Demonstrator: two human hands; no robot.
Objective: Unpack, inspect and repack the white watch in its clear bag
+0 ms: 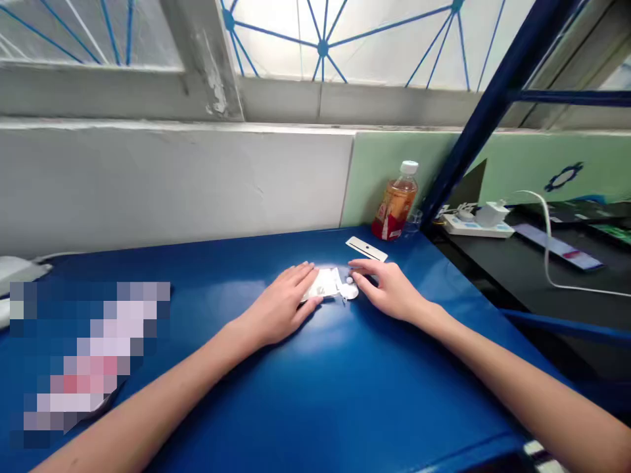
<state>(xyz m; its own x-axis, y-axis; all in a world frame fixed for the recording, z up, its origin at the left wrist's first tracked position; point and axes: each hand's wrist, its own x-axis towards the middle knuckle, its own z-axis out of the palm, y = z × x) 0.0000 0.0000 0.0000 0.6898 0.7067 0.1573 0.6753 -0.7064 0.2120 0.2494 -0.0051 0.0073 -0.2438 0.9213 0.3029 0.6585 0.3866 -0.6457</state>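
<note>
head: flat white packet, glossy tabletop

head camera | faces forward, down | blue desk near (wall beyond)

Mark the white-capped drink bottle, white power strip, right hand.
White-capped drink bottle [395, 201]: head view, labelled body.
White power strip [476, 229]: head view, front side.
Right hand [393, 288]: head view, back of hand.

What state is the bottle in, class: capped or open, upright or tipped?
Capped and upright: a white cap sits on top of the bottle, which stands on its base on the desk.
</note>
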